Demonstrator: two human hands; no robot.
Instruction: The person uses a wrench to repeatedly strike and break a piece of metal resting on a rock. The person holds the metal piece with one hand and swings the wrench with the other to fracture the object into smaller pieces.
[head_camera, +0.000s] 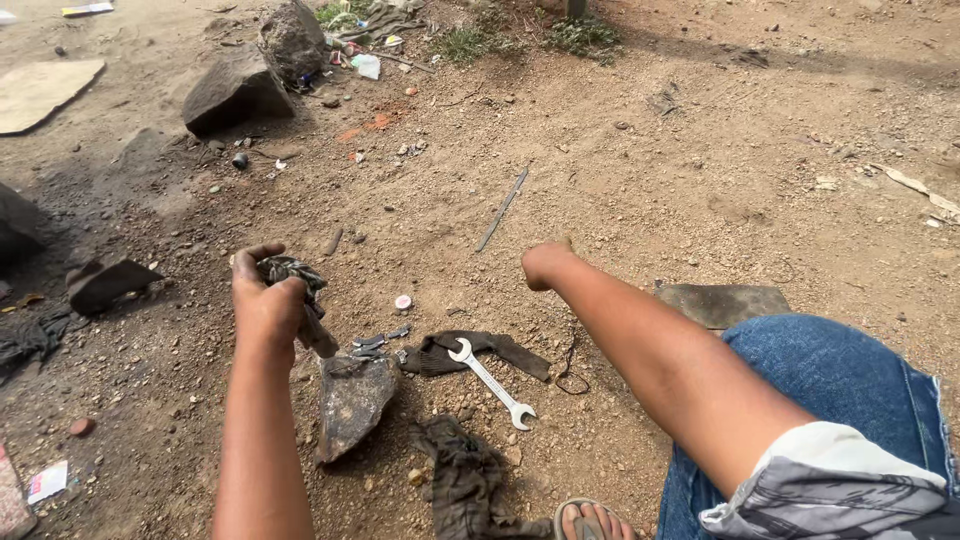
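Note:
My left hand (266, 305) is closed around a dirty rag (290, 270) wrapped over a dark metal part (318, 338), held just above a flat dark stone (352, 400). My right hand (545, 265) is bent down at the wrist over bare dirt, fingers curled and hidden; I cannot tell whether it holds anything. A silver double open-ended wrench (491, 382) lies on the ground between my arms, partly on a dark cloth (478, 350). Small metal bits (378, 341) lie beside the stone.
Another dark rag (465, 485) lies near my sandalled foot (590, 522). My jeans-clad knee (850, 395) is at the right. A thin metal rod (503, 208) lies ahead. Big rocks (240, 85) sit at the back left, a flat slab (722, 303) at right.

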